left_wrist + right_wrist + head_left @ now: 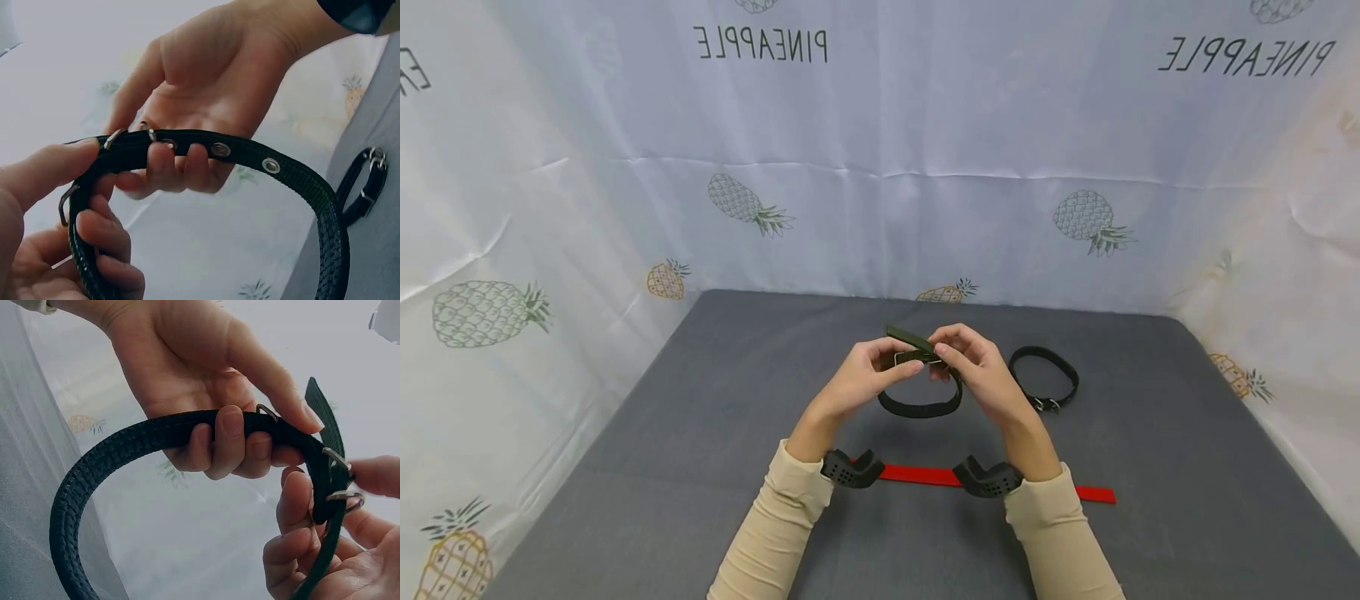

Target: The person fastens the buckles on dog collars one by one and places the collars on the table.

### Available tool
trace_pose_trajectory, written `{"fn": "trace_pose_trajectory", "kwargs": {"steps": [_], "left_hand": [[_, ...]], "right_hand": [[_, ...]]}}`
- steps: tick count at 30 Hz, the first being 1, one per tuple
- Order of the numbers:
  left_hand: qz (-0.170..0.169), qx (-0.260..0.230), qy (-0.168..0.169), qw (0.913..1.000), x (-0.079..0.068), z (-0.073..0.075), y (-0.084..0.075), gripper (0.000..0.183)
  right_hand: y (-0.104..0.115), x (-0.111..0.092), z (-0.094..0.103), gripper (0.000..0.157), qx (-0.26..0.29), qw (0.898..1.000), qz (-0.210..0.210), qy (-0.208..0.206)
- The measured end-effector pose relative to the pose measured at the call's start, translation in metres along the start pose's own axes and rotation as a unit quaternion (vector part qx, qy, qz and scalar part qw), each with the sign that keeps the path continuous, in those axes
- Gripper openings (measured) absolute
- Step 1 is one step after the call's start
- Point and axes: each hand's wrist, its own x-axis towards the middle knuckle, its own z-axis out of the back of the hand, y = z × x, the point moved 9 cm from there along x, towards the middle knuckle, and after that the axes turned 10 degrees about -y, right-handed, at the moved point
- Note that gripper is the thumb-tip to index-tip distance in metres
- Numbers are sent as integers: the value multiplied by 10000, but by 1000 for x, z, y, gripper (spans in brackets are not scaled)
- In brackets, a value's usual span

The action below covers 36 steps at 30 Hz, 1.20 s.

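- Landmark: long flat red strap (pixel 921 475), lying across grey cloth-covered table (pixel 700 500); partly hidden by R forearm & wrist gear.
- Dark green/black woven collar (pixel 920 409), bent into a loop, is in both hands beyond L half of red strap, apart from it; looks held up off the table.
- L hand (pixel 859 379), beyond L end of red strap: fingers curled round collar, thumb pressed along its edge, i.e. gripping it.
- R hand (pixel 981 367), beyond approx. mid of red strap: thumb & fingers pinch same collar close to silver metal buckle (pixel 336 459).
- Olive-green free end (pixel 910 337) of collar sticks out past buckle, btwn the hands; can't tell if pin's in a hole.
- Silver-rimmed eyelets (pixel 270 165) show along the band in L wrist view.
- 2nd collar, plain black w/ silver buckle (pixel 1072 377), lies on table as a ring, beyond R half of red strap, apart from R hand.
- Black plastic wrist modules (pixel 852 471): one at L end of red strap, other abt its middle.
- Beige sleeves (pixel 778 517): L one near side of red strap's L end, R one crosses R half.
- White pineapple-print curtain (pixel 880 225) hangs well beyond red strap.
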Motion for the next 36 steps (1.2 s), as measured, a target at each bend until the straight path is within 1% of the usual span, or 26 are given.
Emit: {"fn": "trace_pose_trajectory", "kwargs": {"steps": [4, 8, 12, 17, 22, 25, 27, 30, 33, 36], "left_hand": [[-429, 152, 63, 9989, 0, -1, -5, 30], [-722, 204, -95, 9971, 1, 3, -8, 31], [-775, 113, -270, 9966, 2, 8, -9, 34], [-941, 38, -369, 9949, 3, 10, -12, 35], [-1150, 56, -499, 9921, 2, 10, -16, 31], [-1332, 195, -593, 9891, 1, 12, -18, 29], [-1469, 366, -670, 9862, 1, 13, -19, 26], [-1762, 720, -741, 9789, 1, 12, -21, 26], [-2167, 1120, -717, 9671, 0, 9, -24, 25], [-2454, 1349, -669, 9577, -1, 7, -26, 25]], "right_hand": [[2, 0, 0, 11, 243, 9997, -31, 11], [3, -1, 2, 13, 466, 9989, -2, -29], [3, 0, 5, 13, 614, 9979, 58, -172], [4, 1, 5, 14, 764, 9968, 66, -244], [3, 1, 2, 16, 765, 9971, 10, -34], [0, 1, 0, 15, 625, 9979, -96, 155], [-1, 1, -1, 15, 495, 9983, -203, 240], [-5, 1, -2, 14, 272, 9985, -359, 316], [-8, 2, -3, 14, 81, 9983, -427, 380], [-9, 1, -4, 17, -28, 9985, -389, 386]]}}
